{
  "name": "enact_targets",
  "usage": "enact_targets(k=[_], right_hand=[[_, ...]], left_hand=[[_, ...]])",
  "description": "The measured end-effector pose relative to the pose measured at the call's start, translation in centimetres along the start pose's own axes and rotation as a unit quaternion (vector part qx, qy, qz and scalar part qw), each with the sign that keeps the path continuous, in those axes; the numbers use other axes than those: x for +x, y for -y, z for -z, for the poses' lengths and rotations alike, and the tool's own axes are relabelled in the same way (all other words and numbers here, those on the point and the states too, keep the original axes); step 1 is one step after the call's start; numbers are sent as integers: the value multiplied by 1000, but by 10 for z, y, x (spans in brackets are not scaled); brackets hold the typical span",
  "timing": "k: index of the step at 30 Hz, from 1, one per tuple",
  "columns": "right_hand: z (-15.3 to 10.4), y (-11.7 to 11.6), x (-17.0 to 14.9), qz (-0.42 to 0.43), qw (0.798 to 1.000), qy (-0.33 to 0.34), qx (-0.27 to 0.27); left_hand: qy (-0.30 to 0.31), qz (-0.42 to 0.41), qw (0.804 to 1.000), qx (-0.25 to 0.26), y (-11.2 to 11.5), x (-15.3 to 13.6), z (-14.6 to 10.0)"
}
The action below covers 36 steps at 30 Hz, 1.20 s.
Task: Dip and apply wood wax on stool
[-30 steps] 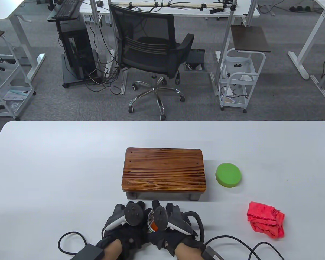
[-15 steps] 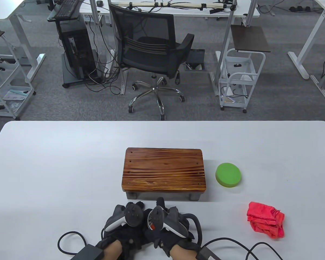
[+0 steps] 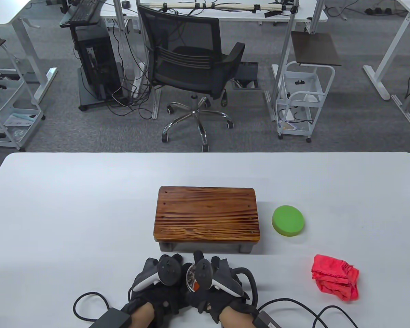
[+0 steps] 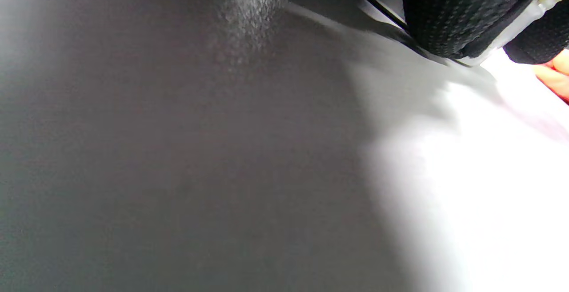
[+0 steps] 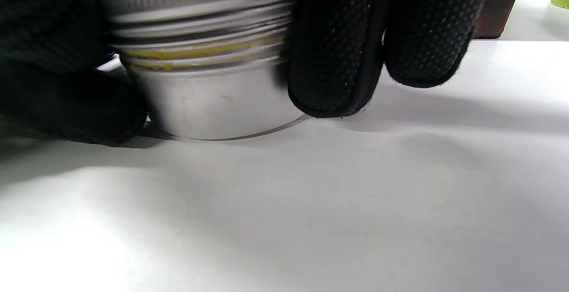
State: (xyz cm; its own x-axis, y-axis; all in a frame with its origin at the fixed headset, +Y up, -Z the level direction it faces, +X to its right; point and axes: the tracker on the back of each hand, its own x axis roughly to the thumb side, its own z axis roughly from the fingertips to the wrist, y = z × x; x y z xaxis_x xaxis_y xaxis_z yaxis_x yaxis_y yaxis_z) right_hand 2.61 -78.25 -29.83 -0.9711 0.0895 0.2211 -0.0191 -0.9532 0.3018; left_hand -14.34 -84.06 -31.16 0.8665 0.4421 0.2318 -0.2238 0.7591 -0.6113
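Wax tin [image 5: 209, 83]: small silver metal one with a threaded rim, sitting on the white table [image 3: 71, 205] right at the near edge, just in front of the stool [image 3: 206, 215] (mostly hidden under the hands from above).
Left hand [image 3: 157, 283]: wrapped on the tin's left side, holding it.
Right hand [image 3: 215, 283]: fingers [image 5: 338, 52] curled down over the tin's right side, gripping it.
Stool: low, dark striped wood top, middle of the table, untouched.
Green pad [image 3: 288, 220]: round, just right of the stool.
Red cloth [image 3: 335, 276]: crumpled, nearer and further right, well apart from the hands.
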Motion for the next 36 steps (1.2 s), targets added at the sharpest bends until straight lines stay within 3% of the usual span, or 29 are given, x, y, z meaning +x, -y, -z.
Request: enact_targets(k=[36], right_hand=[[-2,0,-3,7,1000,4,-9]], left_hand=[[2,-1,1000,0,0,-1,0]])
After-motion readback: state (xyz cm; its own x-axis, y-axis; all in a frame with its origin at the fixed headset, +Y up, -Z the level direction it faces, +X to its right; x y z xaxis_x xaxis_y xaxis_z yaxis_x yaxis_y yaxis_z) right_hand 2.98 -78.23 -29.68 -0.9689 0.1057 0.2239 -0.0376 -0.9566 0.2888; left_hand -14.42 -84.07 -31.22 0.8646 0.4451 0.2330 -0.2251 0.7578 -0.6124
